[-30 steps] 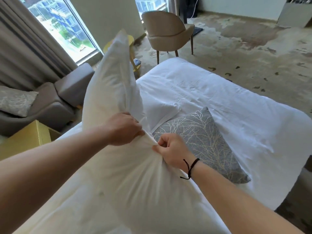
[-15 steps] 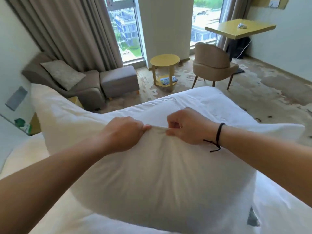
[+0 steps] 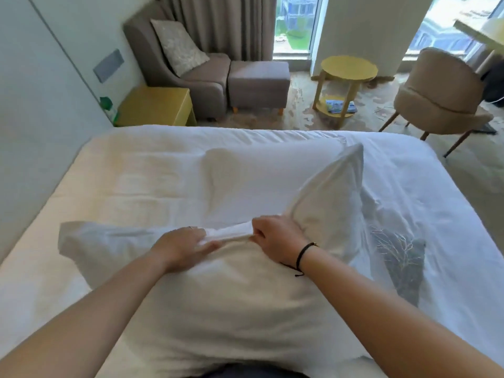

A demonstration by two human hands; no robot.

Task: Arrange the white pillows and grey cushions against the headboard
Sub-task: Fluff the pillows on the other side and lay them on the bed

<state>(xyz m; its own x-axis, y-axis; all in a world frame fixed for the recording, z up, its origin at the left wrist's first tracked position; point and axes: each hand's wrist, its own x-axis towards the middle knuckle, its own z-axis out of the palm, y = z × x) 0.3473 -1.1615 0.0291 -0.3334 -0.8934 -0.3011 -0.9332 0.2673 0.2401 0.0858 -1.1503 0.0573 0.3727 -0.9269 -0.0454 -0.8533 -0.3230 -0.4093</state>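
1. White pillow (image 3: pixel 231 309) lies on bed (image 3: pixel 136 173), near edge.
2. Left hand (image 3: pixel 182 248) & right hand (image 3: pixel 275 238): grip pinches top seam.
3. Soft, light, floppy; prob. best held at corners.
4. Grey cushion (image 3: pixel 401 266) beside, part-covered.

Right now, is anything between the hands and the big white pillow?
No. Both hands already hold the white pillow: the left hand and right hand pinch its top edge. The grey cushion lies off to the right, partly tucked behind it.
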